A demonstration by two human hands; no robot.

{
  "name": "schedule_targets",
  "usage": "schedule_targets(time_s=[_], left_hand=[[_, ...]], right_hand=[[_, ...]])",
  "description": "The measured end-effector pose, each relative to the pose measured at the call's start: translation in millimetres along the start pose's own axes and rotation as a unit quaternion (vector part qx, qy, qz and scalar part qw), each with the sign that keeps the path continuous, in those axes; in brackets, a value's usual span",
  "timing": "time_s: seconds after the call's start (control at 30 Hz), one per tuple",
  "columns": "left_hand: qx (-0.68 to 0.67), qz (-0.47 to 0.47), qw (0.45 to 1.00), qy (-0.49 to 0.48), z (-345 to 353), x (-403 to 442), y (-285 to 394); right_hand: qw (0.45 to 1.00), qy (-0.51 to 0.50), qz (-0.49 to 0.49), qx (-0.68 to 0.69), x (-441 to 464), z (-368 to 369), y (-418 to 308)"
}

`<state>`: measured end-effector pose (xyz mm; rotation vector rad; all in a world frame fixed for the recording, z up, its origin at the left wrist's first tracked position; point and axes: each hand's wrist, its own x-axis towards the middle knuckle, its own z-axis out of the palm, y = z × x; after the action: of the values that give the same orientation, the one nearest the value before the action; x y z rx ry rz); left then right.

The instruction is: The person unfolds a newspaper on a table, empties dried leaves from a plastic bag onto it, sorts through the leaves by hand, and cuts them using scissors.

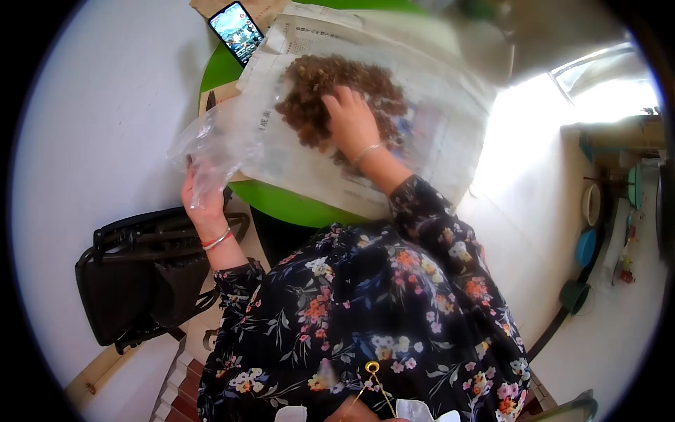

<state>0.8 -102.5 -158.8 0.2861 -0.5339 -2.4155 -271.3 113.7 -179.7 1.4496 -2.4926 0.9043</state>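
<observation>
Right hand [354,125] at brown pile [309,77], left hand [208,200] on bag

Head view: Newspaper [285,167] spread over green desk [295,205]. Pile of small brown pieces lies on the newspaper, upper middle. Right hand touches the pile, fingers down among the pieces; cannot tell whether that grip holds any. Left grip closed on clear plastic bag [211,144], at the newspaper's left edge. Lit phone [237,32] by the newspaper's upper left corner. Black chair [133,274] beyond the newspaper, lower left.
</observation>
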Motion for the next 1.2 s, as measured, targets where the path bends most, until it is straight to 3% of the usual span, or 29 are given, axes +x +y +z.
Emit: schedule_targets(time_s=[0.07, 0.23, 0.37, 0.6, 0.7, 1.0, 1.2], left_hand=[[-0.002, -0.002, 1.0, 0.014, 4, -1, 1], [0.007, 0.003, 1.0, 0.022, 3, -6, 3], [-0.028, -0.029, 0.996, -0.085, -7, -5, 9], [-0.052, -0.023, 0.998, -0.029, 3, -12, 12], [-0.051, -0.033, 0.997, -0.052, 4, -10, 13], [-0.116, -0.067, 0.989, -0.069, 13, -26, 24], [-0.029, -0.007, 0.999, -0.015, 26, -37, 18]], right_hand=[[1.0, -0.023, -0.009, 0.009, -7, -9, 2], [0.997, 0.033, -0.012, 0.07, -33, -44, -7], [0.995, 0.049, 0.051, 0.064, -71, -65, 13], [0.984, -0.053, 0.161, 0.047, -100, -78, 7], [0.993, -0.023, 0.117, -0.007, -86, -65, 0], [0.989, -0.084, 0.117, 0.028, -22, -37, -10], [0.99, -0.049, 0.077, 0.104, -4, -25, -10]])
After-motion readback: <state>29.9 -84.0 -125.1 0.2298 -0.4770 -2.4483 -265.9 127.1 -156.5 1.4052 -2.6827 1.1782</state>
